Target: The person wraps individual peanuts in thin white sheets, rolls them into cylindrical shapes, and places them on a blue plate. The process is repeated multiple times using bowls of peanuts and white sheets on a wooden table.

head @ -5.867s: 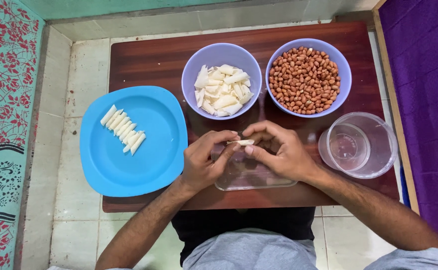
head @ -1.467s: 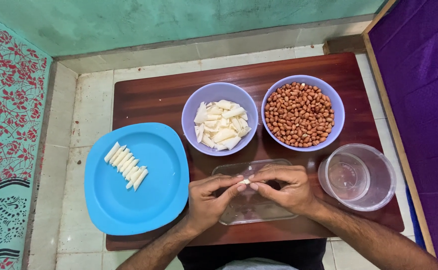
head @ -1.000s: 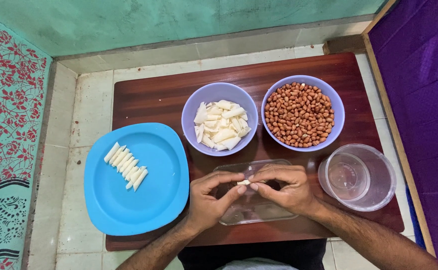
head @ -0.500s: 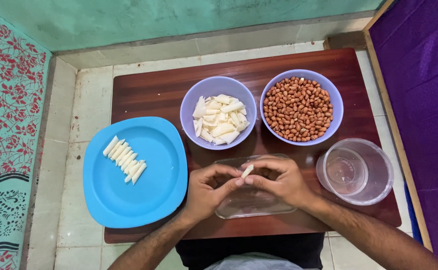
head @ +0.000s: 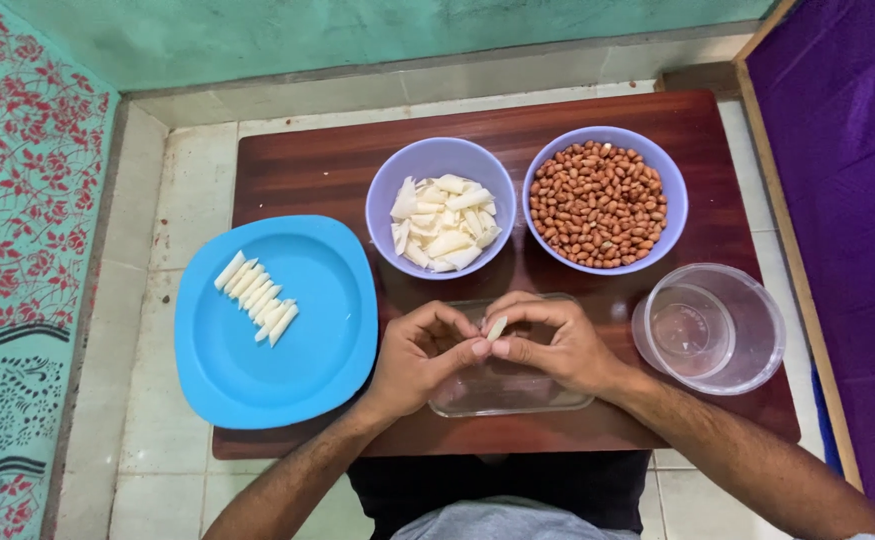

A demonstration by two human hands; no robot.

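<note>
over the clear glass dish (head: 512, 390) at the near edge of the dark wooden surface (head: 307, 160), both hands pinch one small white piece (head: 496, 328).
the left hand (head: 422, 355) and the right hand (head: 557, 345) meet fingertip to fingertip, each closed lightly on the pale sliver, which stands slightly tilted between them above the dish. it looks light, firm and brittle, likely to snap or slip if squeezed, so a hold on its two ends with thumb and forefinger seems best. a blue plate (head: 257, 385) to the left carries a neat row of similar white strips (head: 257, 297). beyond the hands sit a lilac bowl of white chunks (head: 442, 222) and a lilac bowl of peanuts (head: 597, 203); a clear plastic tub (head: 709, 328) stands to the right.
</note>
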